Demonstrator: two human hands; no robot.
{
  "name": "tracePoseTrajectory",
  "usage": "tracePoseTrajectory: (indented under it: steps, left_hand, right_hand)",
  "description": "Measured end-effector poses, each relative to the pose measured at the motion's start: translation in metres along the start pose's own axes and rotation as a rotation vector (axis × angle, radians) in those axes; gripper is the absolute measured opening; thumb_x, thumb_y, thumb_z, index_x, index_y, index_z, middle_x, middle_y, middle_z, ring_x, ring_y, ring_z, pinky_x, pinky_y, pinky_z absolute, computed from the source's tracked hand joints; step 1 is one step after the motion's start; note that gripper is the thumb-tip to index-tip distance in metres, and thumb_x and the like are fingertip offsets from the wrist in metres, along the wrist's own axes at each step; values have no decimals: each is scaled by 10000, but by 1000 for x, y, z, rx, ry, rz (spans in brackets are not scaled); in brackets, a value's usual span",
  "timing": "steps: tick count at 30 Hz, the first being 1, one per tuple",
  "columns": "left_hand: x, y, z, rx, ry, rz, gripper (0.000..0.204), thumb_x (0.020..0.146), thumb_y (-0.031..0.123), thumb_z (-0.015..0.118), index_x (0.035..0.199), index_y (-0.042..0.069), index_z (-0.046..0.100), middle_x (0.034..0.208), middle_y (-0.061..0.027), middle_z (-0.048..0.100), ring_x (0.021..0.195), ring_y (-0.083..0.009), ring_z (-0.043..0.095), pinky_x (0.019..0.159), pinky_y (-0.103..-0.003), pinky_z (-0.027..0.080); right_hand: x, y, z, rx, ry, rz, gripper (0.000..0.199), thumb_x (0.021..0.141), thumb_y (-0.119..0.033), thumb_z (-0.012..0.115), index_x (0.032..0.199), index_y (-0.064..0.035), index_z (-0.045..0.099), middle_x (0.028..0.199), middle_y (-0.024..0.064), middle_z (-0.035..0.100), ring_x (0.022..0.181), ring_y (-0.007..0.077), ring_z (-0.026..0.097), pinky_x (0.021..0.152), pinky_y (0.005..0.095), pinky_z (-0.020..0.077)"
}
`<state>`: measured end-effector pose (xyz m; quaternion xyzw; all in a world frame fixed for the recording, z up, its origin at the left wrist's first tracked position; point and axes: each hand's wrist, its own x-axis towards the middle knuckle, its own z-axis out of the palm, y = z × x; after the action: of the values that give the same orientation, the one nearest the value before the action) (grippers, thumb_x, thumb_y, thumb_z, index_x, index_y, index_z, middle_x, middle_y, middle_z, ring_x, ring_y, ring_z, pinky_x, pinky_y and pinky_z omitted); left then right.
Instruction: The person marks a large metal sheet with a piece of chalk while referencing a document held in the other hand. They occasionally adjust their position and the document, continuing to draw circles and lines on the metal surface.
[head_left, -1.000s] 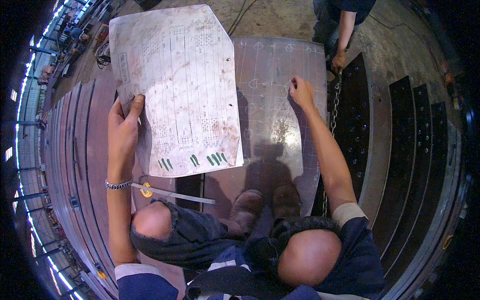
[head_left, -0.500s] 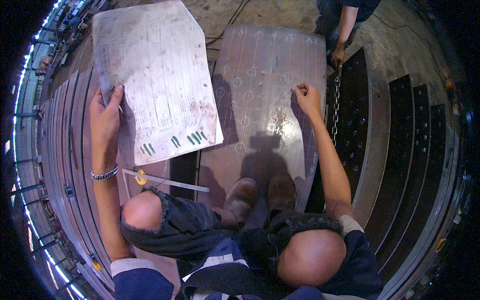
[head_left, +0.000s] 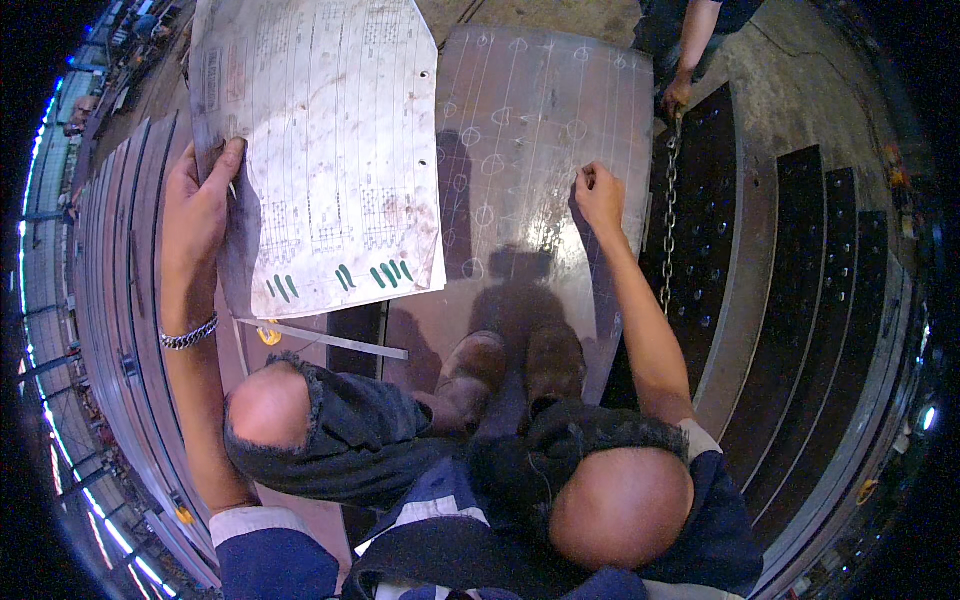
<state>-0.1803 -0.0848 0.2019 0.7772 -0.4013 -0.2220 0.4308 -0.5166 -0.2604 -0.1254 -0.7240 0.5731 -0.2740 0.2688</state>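
Papers [head_left: 330, 150], marked plate [head_left: 545, 110], mottled floor [head_left: 785, 95]

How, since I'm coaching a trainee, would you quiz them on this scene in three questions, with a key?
1. True or false: both of the wearer's hands grip the papers.
2. What colour are the thick strokes near the papers' lower edge? A) red; B) green; C) blue.
3. Fill in: from the other person's hand hangs a metal ____.
Key: 1. False: only the left hand does; the right hand is apart from them. 2. B. 3. Chain.
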Motion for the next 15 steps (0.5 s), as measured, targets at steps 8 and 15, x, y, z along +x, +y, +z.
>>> tracePoseTrajectory:
  steps: [8,15]
  left_hand:
    - [-5,11,8,6,15,-24,333,902,168,576,1147,-54,535,1031,-79,635,893,-113,579,802,-237,432]
    - [-4,10,4,42,25,-43,347,896,187,587,1149,-45,536,1056,-82,629,912,-119,579,821,-240,429]
  right_hand:
    - [-3,-18,6,-42,-81,-54,176,785,-169,596,849,-7,621,728,198,638,701,366,627,623,425,479]
    - [-16,-17,-3,-52,-58,-24,186,774,-173,601,839,0,619,761,209,641,720,384,624,636,429,482]
